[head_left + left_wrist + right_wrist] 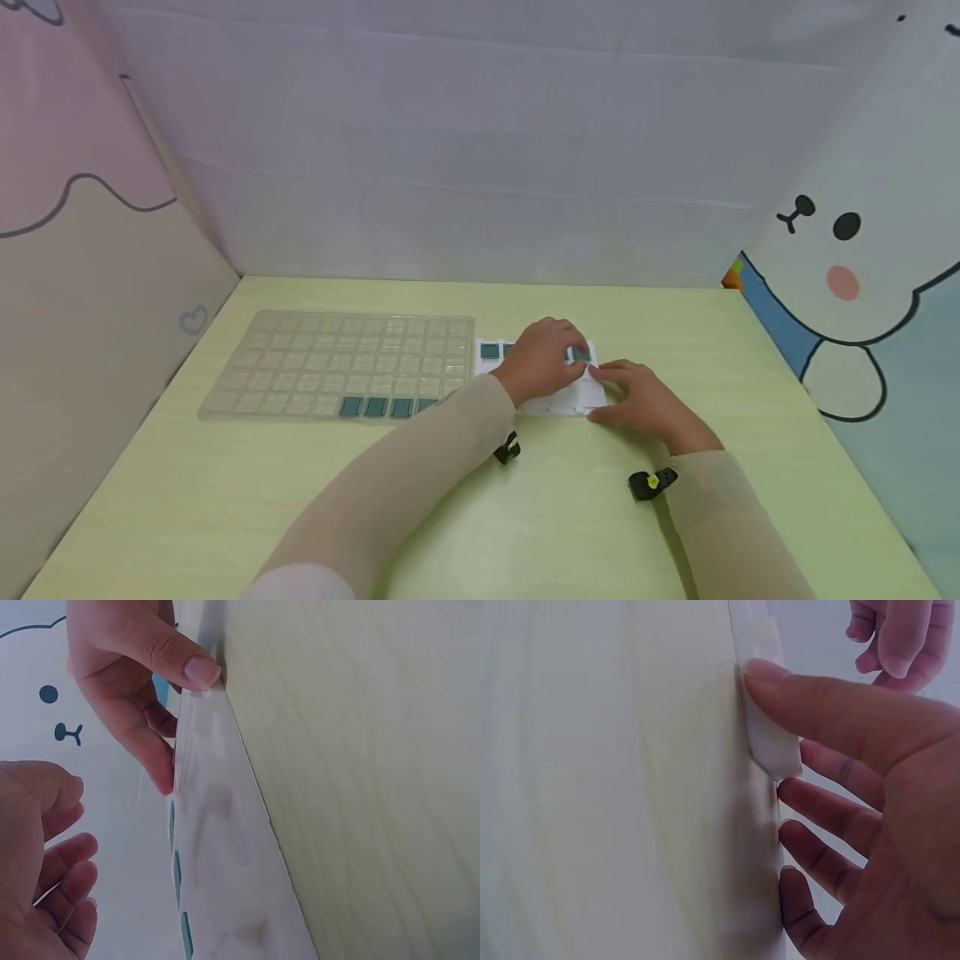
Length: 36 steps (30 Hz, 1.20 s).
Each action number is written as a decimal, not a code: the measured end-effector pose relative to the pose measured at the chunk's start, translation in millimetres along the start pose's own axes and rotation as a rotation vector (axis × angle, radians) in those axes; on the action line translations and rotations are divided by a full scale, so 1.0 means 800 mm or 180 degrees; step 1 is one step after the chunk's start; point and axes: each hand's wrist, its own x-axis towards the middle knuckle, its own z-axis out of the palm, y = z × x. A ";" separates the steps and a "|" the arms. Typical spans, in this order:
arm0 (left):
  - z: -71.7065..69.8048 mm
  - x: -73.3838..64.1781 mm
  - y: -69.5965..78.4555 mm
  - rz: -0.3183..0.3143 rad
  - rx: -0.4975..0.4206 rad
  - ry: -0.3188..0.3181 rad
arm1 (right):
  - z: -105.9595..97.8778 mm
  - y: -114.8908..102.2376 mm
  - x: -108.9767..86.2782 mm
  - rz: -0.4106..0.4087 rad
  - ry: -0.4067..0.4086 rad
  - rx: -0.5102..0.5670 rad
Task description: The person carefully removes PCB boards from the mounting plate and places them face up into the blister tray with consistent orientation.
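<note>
A white sheet (551,403) bearing a row of small dark teal squares (490,351) lies on the table beside a clear tray. Over the sheet's far right part is my left hand (542,354), near the squares at that end. In the left wrist view its fingers (79,859) curl loosely, with a gap to the thumb and nothing visible between them. My right hand (648,404) holds the right end of the sheet. The right wrist view shows its thumb (810,705) on the sheet's white edge, other fingertips along the far side.
The clear tray (315,417) of many square compartments stands left of the sheet. Several teal squares (377,407) sit in its nearest row, partly hidden by the left sleeve (420,467). A pale wall (480,167) rises behind the table (547,517); printed panels flank it.
</note>
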 end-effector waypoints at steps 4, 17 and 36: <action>0.006 0.009 -0.002 -0.0122 0.0059 -0.0077 | 0.001 0.001 0.002 0.0043 -0.0036 0.0010; 0.026 0.030 0.005 -0.0244 0.0430 -0.0181 | 0.000 0.003 0.002 -0.0040 0.0051 -0.0014; 0.045 0.044 -0.015 -0.0449 0.0385 -0.0320 | 0.002 0.004 0.003 0.0023 -0.0026 -0.0103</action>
